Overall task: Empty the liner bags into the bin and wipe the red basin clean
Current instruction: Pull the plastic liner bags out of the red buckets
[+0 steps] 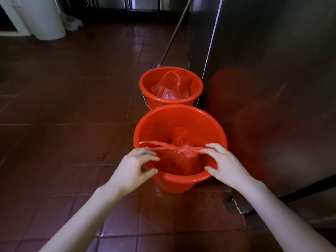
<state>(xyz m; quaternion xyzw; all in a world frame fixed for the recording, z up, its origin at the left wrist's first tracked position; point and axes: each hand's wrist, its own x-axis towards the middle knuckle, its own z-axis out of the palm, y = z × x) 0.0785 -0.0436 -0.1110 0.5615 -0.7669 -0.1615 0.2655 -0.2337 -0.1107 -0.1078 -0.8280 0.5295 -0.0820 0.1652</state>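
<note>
**Both hands on the liner's handles**

While the near red basin [180, 124] sits on the tiled floor [63, 115] just beside the steel cabinet [272, 70], a thin red liner bag [180, 157] hangs inside it, slumped toward the near wall. The left hand [134, 168] pinches one twisted handle strip [156, 144] between thumb and fingertips at the basin's left rim; the right hand [223, 164] is closed on the other strip by the right rim. The strips are drawn fairly taut across the opening and meet at the bunched neck of the bag.

Judging by the film, it is soft, very light and crinkly, probably a little slick, and it would tear if snagged or yanked. The handles look like the place to hold: gathered together in one hand, they should close the mouth and keep any contents in as it lifts.

Behind, touching or nearly so, a smaller red bucket [171, 100] holds a second crumpled liner [171, 86]. A white bin [45, 17] stands well apart, far left.
</note>
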